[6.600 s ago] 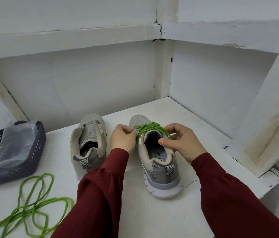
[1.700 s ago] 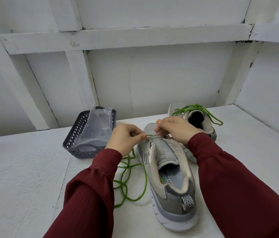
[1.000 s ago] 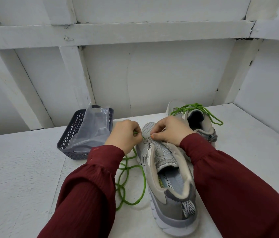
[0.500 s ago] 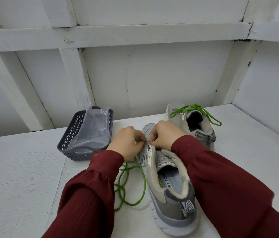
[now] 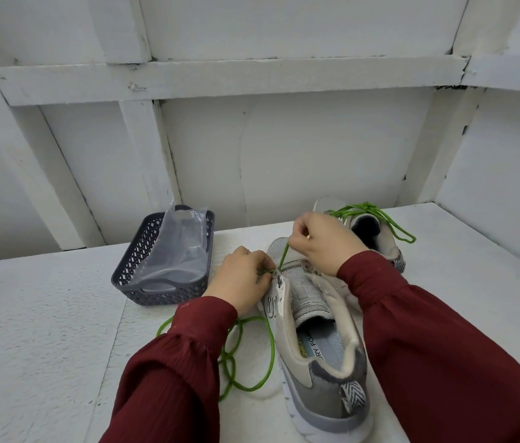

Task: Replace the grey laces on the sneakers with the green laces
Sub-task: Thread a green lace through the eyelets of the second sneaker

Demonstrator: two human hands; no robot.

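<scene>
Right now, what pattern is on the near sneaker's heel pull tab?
The heel pull tab is black-and-white herringbone; head view.

Two sneakers [image 5: 319, 356] [image 5: 383, 247], two green laces [image 5: 252, 353] [image 5: 376, 212], one basket [image 5: 130, 276], one bag [image 5: 182, 244]

Both arms in maroon long sleeves [image 5: 182, 362]; fine crinkled fabric, puffed above gathered cuffs [image 5: 217, 310].
</scene>
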